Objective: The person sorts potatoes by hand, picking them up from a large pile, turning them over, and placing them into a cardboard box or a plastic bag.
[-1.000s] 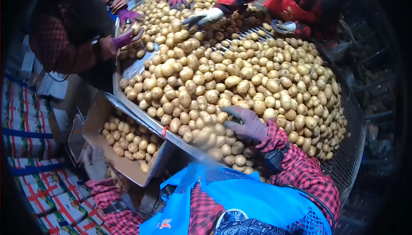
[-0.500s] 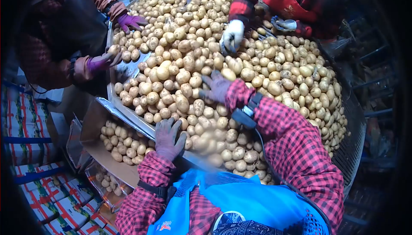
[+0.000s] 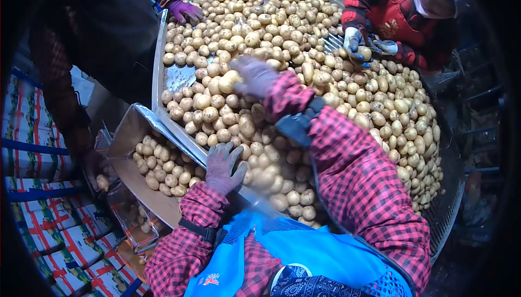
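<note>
- Potatoes, loose, many: we are finding them heaped across a metal table, and a smaller lot is lying inside an open carton beside its near edge.
- Left hand, gloved: we are seeing it resting spread at the table's near rim, fingers parted, pinching nothing.
- Right hand, gloved, blurred: we are noting it over the middle of the heap, just beside a large pale potato; whether it is gripping or touching that one, we cannot tell.
- Handling, as judged: we are reckoning each piece light, hard and rounded, its skin perhaps slipping under cloth, its flesh bruising if dropped.
- Hold, as judged: we are favouring thumb and fingers about the widest girth, or a cupped palm beneath several, taking exposed pieces from the top.
- Adjacent: we are recording a co-worker's hand holding one potato, and another's purple-gloved hand resting at the far left edge.
</note>
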A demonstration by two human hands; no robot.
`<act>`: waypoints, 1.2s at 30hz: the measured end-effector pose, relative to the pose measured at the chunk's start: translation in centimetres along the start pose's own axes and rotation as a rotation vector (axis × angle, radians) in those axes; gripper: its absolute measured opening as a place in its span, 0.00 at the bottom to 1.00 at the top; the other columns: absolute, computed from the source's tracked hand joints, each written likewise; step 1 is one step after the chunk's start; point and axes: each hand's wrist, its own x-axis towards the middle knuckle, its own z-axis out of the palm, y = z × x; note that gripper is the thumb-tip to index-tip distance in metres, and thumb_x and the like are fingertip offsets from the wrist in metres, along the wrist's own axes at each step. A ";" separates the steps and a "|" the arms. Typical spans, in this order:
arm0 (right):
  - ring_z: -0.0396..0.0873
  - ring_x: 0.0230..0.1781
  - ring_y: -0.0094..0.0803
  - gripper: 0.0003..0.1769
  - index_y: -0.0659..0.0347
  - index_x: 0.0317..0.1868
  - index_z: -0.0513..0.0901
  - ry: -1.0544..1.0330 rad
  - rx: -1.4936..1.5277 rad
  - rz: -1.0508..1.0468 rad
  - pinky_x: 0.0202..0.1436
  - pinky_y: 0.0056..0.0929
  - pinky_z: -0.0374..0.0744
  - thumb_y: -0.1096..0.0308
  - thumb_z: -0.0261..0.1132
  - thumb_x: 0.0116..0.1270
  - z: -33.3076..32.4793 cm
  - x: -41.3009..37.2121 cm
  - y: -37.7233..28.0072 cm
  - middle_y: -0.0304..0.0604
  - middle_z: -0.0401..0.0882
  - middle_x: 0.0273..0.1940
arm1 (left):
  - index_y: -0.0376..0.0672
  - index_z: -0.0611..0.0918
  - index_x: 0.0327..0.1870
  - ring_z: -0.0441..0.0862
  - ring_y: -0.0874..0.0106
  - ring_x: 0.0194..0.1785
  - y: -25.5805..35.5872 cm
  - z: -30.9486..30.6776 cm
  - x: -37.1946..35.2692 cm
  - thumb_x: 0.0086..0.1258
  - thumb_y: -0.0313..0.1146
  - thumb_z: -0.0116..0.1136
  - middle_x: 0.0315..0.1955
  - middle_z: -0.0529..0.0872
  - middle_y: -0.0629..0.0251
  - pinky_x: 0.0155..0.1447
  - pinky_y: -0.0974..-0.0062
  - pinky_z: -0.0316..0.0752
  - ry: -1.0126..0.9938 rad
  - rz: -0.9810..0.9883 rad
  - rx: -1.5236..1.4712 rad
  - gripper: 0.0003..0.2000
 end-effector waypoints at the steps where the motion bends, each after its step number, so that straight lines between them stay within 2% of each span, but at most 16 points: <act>1: 0.65 0.68 0.52 0.35 0.59 0.66 0.69 -0.051 -0.007 -0.027 0.71 0.42 0.65 0.51 0.64 0.62 1.2 0.9 -2.0 0.57 0.67 0.66 | 0.49 0.75 0.61 0.67 0.52 0.65 -0.2 -0.1 0.1 0.62 0.41 0.62 0.59 0.73 0.55 0.71 0.50 0.56 -0.010 0.000 0.006 0.25; 3: 0.64 0.68 0.51 0.37 0.56 0.67 0.68 -0.335 0.038 0.015 0.69 0.44 0.66 0.56 0.68 0.57 2.1 2.2 -4.7 0.55 0.66 0.66 | 0.49 0.75 0.61 0.68 0.52 0.64 -0.4 -0.2 0.2 0.61 0.41 0.63 0.60 0.72 0.55 0.72 0.50 0.55 -0.001 0.013 0.002 0.25; 5: 0.70 0.63 0.48 0.34 0.54 0.64 0.73 -0.288 -0.175 -0.038 0.64 0.43 0.70 0.59 0.69 0.54 2.6 1.9 -5.9 0.53 0.72 0.59 | 0.49 0.75 0.61 0.69 0.52 0.63 -1.2 0.1 -0.3 0.61 0.41 0.63 0.61 0.72 0.55 0.72 0.50 0.55 -0.006 0.024 -0.008 0.25; 7: 0.72 0.59 0.47 0.32 0.54 0.61 0.75 -0.358 -0.196 0.006 0.61 0.42 0.71 0.60 0.69 0.54 2.9 1.9 -7.0 0.51 0.75 0.55 | 0.48 0.73 0.64 0.72 0.55 0.62 -2.0 0.4 -0.6 0.65 0.40 0.60 0.61 0.73 0.55 0.71 0.52 0.59 -0.040 -0.066 -0.384 0.25; 8: 0.75 0.55 0.45 0.29 0.53 0.58 0.77 -0.433 -0.222 0.056 0.57 0.41 0.73 0.61 0.68 0.53 3.1 1.5 -7.4 0.49 0.77 0.50 | 0.49 0.73 0.66 0.75 0.59 0.60 0.1 -0.4 -0.8 0.72 0.43 0.55 0.60 0.75 0.56 0.70 0.56 0.64 -0.066 -0.501 -1.023 0.23; 9: 0.75 0.55 0.45 0.29 0.53 0.58 0.77 -0.435 -0.226 0.056 0.57 0.41 0.73 0.61 0.68 0.53 3.0 0.6 -7.4 0.49 0.77 0.50 | 0.49 0.73 0.66 0.75 0.59 0.60 1.4 -1.4 -0.9 0.72 0.43 0.55 0.60 0.75 0.56 0.70 0.56 0.64 -0.064 -0.500 -1.028 0.23; 11: 0.78 0.51 0.46 0.27 0.54 0.57 0.79 -0.256 0.094 0.051 0.55 0.41 0.75 0.63 0.67 0.55 2.2 -1.9 -6.8 0.48 0.80 0.47 | 0.49 0.72 0.67 0.75 0.61 0.61 2.6 -2.7 -0.9 0.76 0.46 0.50 0.58 0.78 0.58 0.68 0.57 0.67 0.122 -0.724 -2.061 0.22; 13: 0.78 0.53 0.47 0.26 0.59 0.59 0.77 -0.239 0.407 0.073 0.56 0.43 0.76 0.60 0.67 0.60 0.8 -4.7 -7.9 0.55 0.80 0.50 | 0.48 0.72 0.66 0.75 0.58 0.61 3.2 -2.7 -1.4 0.77 0.48 0.48 0.57 0.78 0.58 0.69 0.58 0.67 0.107 -0.703 -2.265 0.22; 15: 0.77 0.55 0.49 0.32 0.60 0.63 0.75 -0.475 0.774 0.093 0.62 0.43 0.74 0.53 0.67 0.62 -1.7 -7.6 -10.2 0.56 0.78 0.54 | 0.46 0.72 0.65 0.74 0.56 0.60 4.5 -3.2 -1.1 0.77 0.47 0.46 0.55 0.78 0.58 0.66 0.60 0.69 0.112 -0.700 -2.568 0.22; 17: 0.71 0.62 0.48 0.36 0.61 0.65 0.72 -0.295 0.544 -0.205 0.66 0.43 0.70 0.49 0.67 0.61 -0.4 -10.0 -9.5 0.57 0.73 0.59 | 0.43 0.73 0.63 0.76 0.55 0.58 3.6 -1.3 -1.5 0.77 0.47 0.46 0.53 0.79 0.56 0.59 0.62 0.73 0.076 -0.546 -1.868 0.21; 21: 0.59 0.70 0.57 0.40 0.56 0.68 0.68 -0.257 -0.189 -0.320 0.72 0.55 0.59 0.49 0.67 0.57 0.1 -10.8 -4.1 0.55 0.61 0.70 | 0.40 0.72 0.62 0.77 0.56 0.52 3.5 -1.4 -2.2 0.76 0.44 0.48 0.53 0.77 0.53 0.48 0.65 0.80 0.135 -0.819 -2.035 0.21; 23: 0.60 0.69 0.59 0.41 0.51 0.68 0.67 -0.086 -0.121 -0.306 0.72 0.56 0.59 0.51 0.69 0.54 0.9 -10.2 -3.1 0.55 0.62 0.69 | 0.41 0.70 0.65 0.77 0.56 0.52 3.5 -1.8 -2.1 0.76 0.44 0.48 0.56 0.76 0.51 0.49 0.65 0.81 0.125 -0.763 -2.135 0.23; 24: 0.59 0.70 0.58 0.40 0.50 0.68 0.67 -0.100 -0.145 -0.285 0.73 0.56 0.58 0.54 0.70 0.54 1.1 -8.6 -2.3 0.55 0.61 0.69 | 0.41 0.67 0.68 0.76 0.53 0.56 3.7 -2.5 -1.9 0.76 0.46 0.48 0.58 0.74 0.49 0.52 0.63 0.82 0.101 -0.787 -2.545 0.25; 28: 0.58 0.71 0.56 0.42 0.48 0.70 0.66 -0.055 -0.285 -0.077 0.73 0.52 0.58 0.58 0.71 0.53 0.9 -4.6 1.4 0.57 0.61 0.68 | 0.36 0.65 0.69 0.68 0.48 0.68 3.9 -3.0 -2.7 0.77 0.43 0.47 0.65 0.70 0.49 0.73 0.53 0.65 0.169 -0.721 -2.596 0.26; 33: 0.59 0.71 0.53 0.44 0.48 0.72 0.62 -0.090 -0.499 0.225 0.69 0.49 0.63 0.51 0.70 0.57 -0.6 -4.2 3.6 0.57 0.60 0.69 | 0.36 0.62 0.70 0.67 0.58 0.70 4.4 -3.9 -3.3 0.79 0.35 0.45 0.64 0.69 0.49 0.74 0.60 0.64 0.160 -0.620 -2.416 0.23; 36: 0.57 0.71 0.55 0.44 0.49 0.71 0.63 -0.193 -0.242 0.119 0.67 0.53 0.64 0.48 0.69 0.56 -2.9 -7.0 0.9 0.59 0.58 0.70 | 0.36 0.63 0.70 0.69 0.60 0.68 4.0 -3.9 -4.1 0.77 0.36 0.49 0.60 0.75 0.51 0.74 0.62 0.65 0.079 -0.607 -2.026 0.24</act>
